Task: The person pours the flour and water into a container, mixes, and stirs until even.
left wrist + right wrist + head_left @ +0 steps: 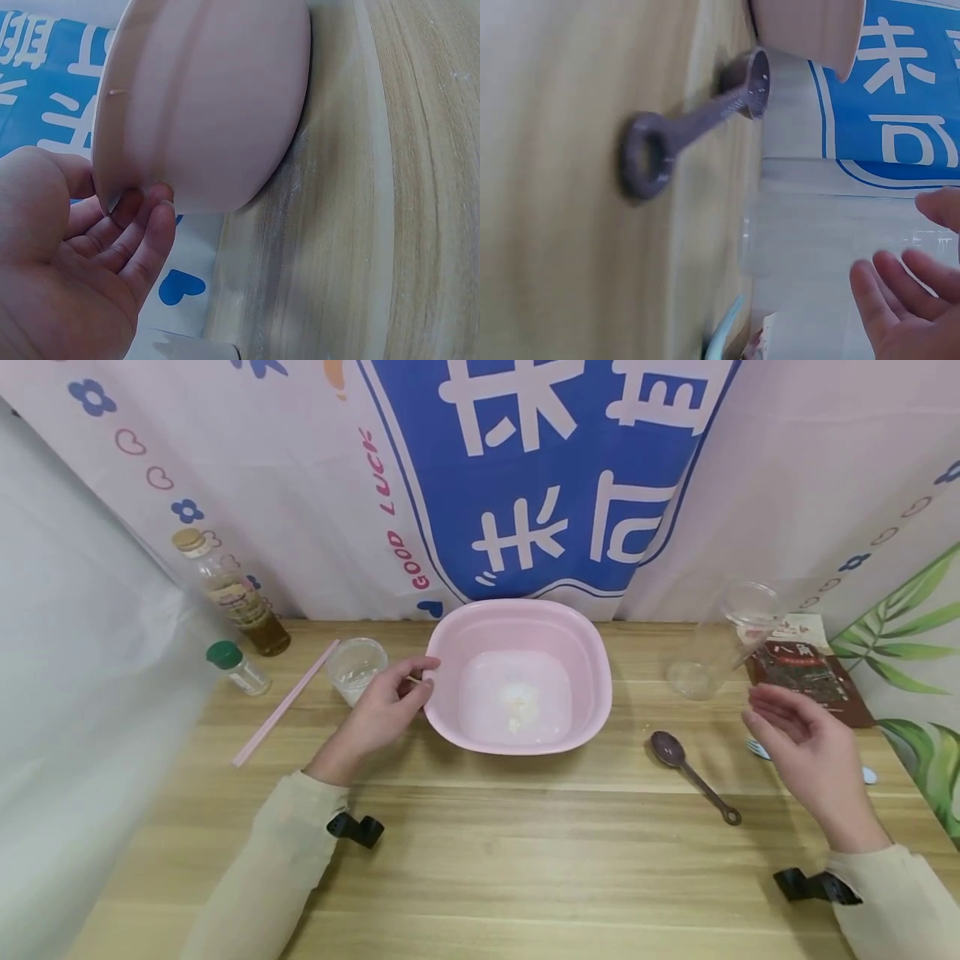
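The pink basin sits at the middle of the wooden worktop, near the back edge, with a small heap of white powder and a pale film on its floor. It looks like thin, light plastic, stiff enough to keep its shape but smooth and likely to slide on the wood; the rolled rim seems the best place to take hold. The left hand rests at the basin's left rim, fingers loosely bent and fingertips touching the outer wall just under the lip, gripping nothing. The right hand hovers open to the right, fingers spread and relaxed, empty, near a clear plastic cup lying tilted. A dark spoon lies between basin and right hand. Beside the left hand stands a small clear cup, then a pink stick, a green-capped jar and a bottle of amber liquid; its label is too small to read. A dark red packet carries Chinese characters. The backdrop reads "GOOD LUCK" beside large white characters on blue
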{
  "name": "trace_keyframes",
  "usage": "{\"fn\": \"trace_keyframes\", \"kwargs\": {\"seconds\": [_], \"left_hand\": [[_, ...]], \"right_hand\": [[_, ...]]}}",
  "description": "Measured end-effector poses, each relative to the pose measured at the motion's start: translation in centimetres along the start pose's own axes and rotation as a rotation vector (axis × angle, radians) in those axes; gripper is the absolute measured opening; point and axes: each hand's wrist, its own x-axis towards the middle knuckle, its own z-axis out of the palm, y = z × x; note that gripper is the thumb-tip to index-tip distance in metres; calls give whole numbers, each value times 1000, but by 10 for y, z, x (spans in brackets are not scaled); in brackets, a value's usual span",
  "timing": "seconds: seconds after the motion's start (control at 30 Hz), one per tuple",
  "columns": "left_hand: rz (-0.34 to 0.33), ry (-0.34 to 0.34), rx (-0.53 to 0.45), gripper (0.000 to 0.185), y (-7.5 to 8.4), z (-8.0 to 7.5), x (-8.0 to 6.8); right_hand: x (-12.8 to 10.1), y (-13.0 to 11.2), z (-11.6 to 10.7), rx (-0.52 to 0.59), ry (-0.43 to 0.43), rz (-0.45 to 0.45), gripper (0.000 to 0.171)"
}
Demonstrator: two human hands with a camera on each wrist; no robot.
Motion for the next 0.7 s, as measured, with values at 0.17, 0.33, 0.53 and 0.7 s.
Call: {"fn": "trace_keyframes", "kwargs": {"seconds": [0.17,0.33,0.53,0.7], "left_hand": [[-2,-7,4,41,0,0,0],[-20,-9,7,41,0,-1,-1],[-33,-10,17,41,1,-1,0],[-23,-11,11,40,1,-1,0]], "right_hand": [[-19,10,-1,-172,-80,-74,26],[-32,24,0,-326,-261,-56,15],[-40,30,2,-386,-413,1,16],[-40,30,7,-406,-433,-25,15]]}}
